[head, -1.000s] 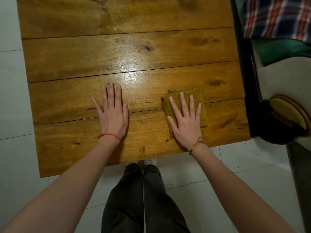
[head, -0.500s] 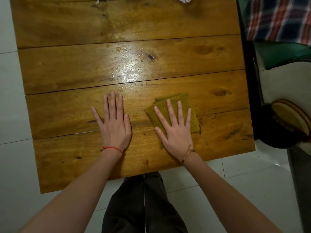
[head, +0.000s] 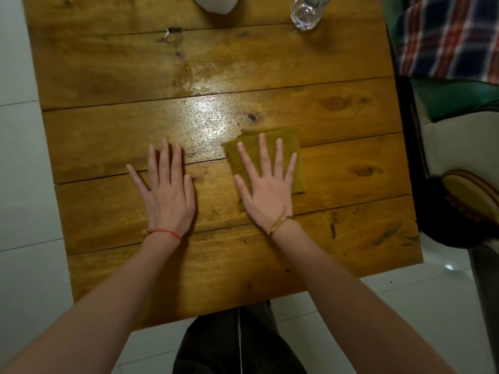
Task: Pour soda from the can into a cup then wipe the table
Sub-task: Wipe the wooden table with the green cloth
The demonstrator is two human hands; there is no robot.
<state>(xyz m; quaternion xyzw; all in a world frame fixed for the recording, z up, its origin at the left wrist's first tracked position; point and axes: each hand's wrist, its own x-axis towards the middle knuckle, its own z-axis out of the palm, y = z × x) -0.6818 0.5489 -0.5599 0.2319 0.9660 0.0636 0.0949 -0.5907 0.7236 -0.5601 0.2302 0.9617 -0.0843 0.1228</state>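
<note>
Wooden desk shows wet drops ahead of the cloth. Right hand presses it with flat fingers; left hand rests flat, empty. No can visible; wiping seems unfinished.

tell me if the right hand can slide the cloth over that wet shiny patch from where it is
Probably yes. The right hand lies flat on the cloth, and the wet patch begins just beyond the cloth's far-left corner. Nothing stands between them; the left hand rests nearer, beside that path.
</note>
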